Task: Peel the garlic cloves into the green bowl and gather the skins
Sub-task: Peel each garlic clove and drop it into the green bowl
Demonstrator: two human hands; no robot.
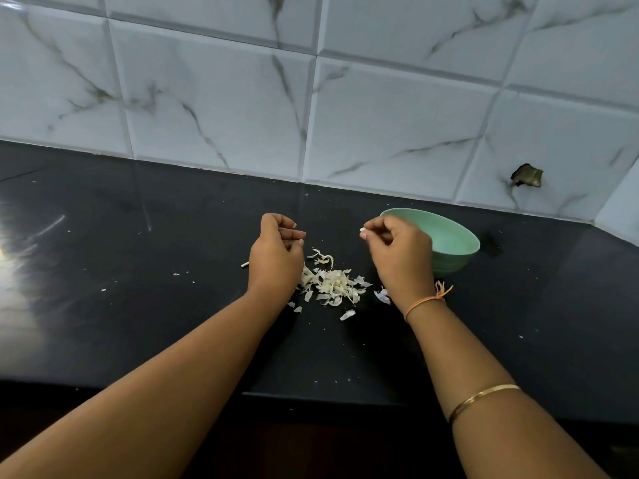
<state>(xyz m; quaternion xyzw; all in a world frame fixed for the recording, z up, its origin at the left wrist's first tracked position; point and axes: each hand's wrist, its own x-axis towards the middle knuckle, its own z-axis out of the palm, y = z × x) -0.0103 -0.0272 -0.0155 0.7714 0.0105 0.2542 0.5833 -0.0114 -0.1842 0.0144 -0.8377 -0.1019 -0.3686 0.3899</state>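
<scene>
A pile of pale garlic skins lies on the black counter between my two hands. My right hand hovers above the counter and pinches a small white garlic clove at its fingertips, just left of the green bowl. What the bowl holds is hidden from this angle. My left hand hangs over the left edge of the pile, its fingers loosely curled with nothing seen in them.
A small pale stem piece lies left of my left hand. A few loose skins sit by my right wrist. The marble-tiled wall rises right behind the bowl. The counter's front edge runs under my forearms.
</scene>
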